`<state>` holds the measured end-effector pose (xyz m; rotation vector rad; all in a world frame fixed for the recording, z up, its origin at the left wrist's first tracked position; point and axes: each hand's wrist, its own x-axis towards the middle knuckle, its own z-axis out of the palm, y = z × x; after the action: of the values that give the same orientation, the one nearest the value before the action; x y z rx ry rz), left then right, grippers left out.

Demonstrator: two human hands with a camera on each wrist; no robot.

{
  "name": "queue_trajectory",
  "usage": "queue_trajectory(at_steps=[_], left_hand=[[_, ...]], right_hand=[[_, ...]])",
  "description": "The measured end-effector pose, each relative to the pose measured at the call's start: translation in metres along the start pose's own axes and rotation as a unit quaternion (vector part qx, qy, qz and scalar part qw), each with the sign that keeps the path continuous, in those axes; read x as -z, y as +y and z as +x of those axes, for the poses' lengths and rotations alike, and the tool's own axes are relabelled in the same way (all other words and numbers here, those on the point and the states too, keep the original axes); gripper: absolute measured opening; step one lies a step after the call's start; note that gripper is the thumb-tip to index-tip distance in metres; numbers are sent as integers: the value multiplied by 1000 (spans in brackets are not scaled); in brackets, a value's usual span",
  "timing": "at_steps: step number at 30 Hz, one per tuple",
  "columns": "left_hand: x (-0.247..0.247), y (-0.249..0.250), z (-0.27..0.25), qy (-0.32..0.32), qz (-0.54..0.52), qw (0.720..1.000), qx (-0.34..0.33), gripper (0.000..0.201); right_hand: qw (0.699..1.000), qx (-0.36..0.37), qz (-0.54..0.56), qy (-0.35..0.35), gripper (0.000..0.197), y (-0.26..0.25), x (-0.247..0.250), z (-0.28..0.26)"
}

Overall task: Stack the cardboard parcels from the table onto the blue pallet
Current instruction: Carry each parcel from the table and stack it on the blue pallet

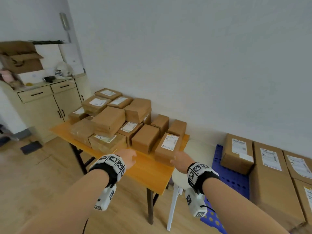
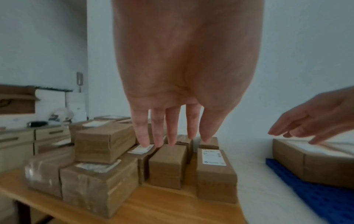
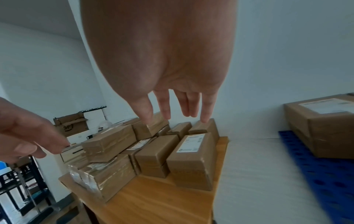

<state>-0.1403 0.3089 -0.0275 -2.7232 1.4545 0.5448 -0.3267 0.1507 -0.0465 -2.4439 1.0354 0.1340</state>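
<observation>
Several brown cardboard parcels are piled on the orange wooden table (image 1: 148,173). The nearest is a labelled parcel (image 1: 168,146) (image 2: 215,171) (image 3: 193,157) at the table's right end. My left hand (image 1: 130,157) (image 2: 168,130) hovers open above the table's front, fingers straight, touching nothing. My right hand (image 1: 179,160) (image 3: 176,109) is open too, just in front of the labelled parcel and not holding it. The blue pallet (image 1: 236,181) (image 2: 316,197) (image 3: 325,169) lies on the floor to the right, with several larger parcels (image 1: 238,152) on it.
A white stool (image 1: 177,188) stands between the table and the pallet. A beige cabinet (image 1: 45,105) with an open carton on top stands at the back left. The wooden floor (image 1: 50,174) lies in front of the table, a white wall behind.
</observation>
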Motion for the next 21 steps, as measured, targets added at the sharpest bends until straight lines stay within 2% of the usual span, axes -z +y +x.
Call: queue_trajectory(at_steps=[5,8,11,17,21], left_hand=[[24,-62,-2,3,19,1000,20,41],[30,-92,8,0,15,999,32,34],[38,-115,17,-1,12,999,43,32],[40,-165,49,15,-20,997,68,40],[44,-197,79,23,-38,996,79,41]], right_hand=[[999,14,-27,-12,40,-59,-12,24],[999,22,-41,-23,37,-87,-15,39],[998,24,-49,-32,43,-109,-23,60],[996,52,-52,-44,47,-147,-34,109],[995,70,-44,-53,41,-172,-35,153]])
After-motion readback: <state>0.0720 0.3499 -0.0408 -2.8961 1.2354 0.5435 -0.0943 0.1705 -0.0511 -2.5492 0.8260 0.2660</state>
